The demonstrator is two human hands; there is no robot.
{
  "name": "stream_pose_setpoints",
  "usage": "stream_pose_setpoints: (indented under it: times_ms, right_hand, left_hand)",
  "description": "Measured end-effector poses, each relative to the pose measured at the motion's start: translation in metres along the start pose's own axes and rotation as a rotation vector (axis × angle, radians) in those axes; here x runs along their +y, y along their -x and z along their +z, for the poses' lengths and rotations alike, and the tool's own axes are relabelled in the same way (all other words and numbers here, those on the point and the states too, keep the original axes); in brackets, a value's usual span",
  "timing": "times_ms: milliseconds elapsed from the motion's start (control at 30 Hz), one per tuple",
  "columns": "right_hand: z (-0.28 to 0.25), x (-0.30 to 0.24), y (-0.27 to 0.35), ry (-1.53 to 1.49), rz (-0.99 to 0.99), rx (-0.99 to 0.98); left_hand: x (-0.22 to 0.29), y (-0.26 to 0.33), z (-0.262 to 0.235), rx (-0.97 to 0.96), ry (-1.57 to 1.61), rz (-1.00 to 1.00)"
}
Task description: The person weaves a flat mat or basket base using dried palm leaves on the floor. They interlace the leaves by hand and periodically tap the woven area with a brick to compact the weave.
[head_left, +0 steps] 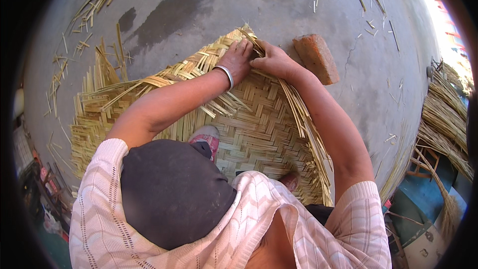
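No packages, labels, signs or screens anywhere around the woven mat point(259, 134)

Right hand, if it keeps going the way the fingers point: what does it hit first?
The right hand points left, fingertips meeting the left hand at the woven mat edge. It likely meets the left hand's fingers first.
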State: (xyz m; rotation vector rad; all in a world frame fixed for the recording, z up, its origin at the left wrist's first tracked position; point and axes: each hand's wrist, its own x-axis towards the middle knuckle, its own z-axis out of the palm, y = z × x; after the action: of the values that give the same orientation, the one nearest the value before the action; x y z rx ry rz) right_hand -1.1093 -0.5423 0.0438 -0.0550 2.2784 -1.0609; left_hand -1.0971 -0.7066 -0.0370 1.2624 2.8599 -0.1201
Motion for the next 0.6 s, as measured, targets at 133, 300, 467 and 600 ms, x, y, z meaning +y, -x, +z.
stream_pose_setpoints:
  times_ms: [133,300,467,600]
  right_hand:
    - [0.015,0.004,0.002,0.022,-0.031,0.063]
    - [0.059,-0.003,0.003,0.228,-0.089,0.23]
    - [0.06,-0.003,0.006,0.109,-0.115,0.288]
    - [0.042,-0.003,0.008,0.011,-0.106,0.273]
  left_hand:
    - [-0.002,0.0,0.001,-0.118,0.161,0.004]
    - [0.001,0.0,0.003,-0.118,0.404,-0.126]
    - [-0.007,-0.001,-0.014,-0.204,0.702,-0.152]
    - [-0.025,0.002,-0.034,-0.239,0.624,0.045]
